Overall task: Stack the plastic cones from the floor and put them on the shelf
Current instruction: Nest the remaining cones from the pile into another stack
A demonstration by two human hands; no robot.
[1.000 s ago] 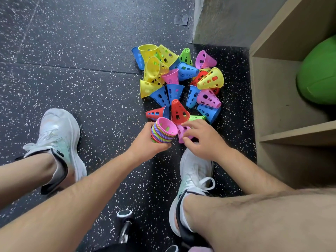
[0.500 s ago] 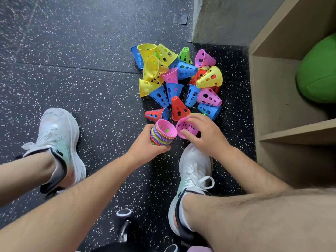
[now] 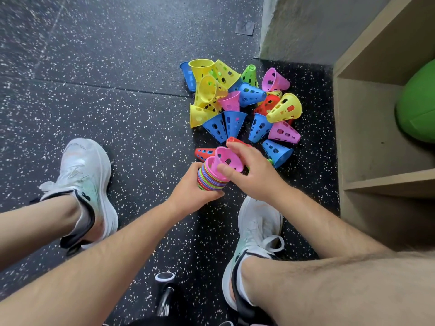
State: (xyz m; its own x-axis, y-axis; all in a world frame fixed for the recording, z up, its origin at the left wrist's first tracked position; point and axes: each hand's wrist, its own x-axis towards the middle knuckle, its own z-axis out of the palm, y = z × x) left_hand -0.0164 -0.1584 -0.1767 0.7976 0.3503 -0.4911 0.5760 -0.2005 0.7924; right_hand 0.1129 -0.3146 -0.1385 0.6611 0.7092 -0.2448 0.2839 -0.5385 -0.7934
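Note:
My left hand (image 3: 191, 192) grips a stack of nested cones (image 3: 208, 181) with many-coloured rims, its open end facing up. A pink cone (image 3: 229, 160) is held in my right hand (image 3: 255, 176), tip down and partly inside the top of the stack. Beyond my hands a pile of loose cones (image 3: 244, 104) in yellow, blue, pink, red and green lies on the black speckled floor. A red cone (image 3: 203, 153) lies on its side just behind the stack. The wooden shelf (image 3: 386, 182) stands at the right.
A green ball (image 3: 417, 104) rests in the shelf's upper compartment. My white shoes (image 3: 82, 182) (image 3: 255, 234) sit on the floor either side of my arms. A grey wall (image 3: 303, 27) rises behind the pile. A metal bar end (image 3: 164, 277) shows at the bottom.
My right hand picked up a pink cone from the floor beside the stack and carried it left over the stack, tip now entering it. The left hand stayed put.

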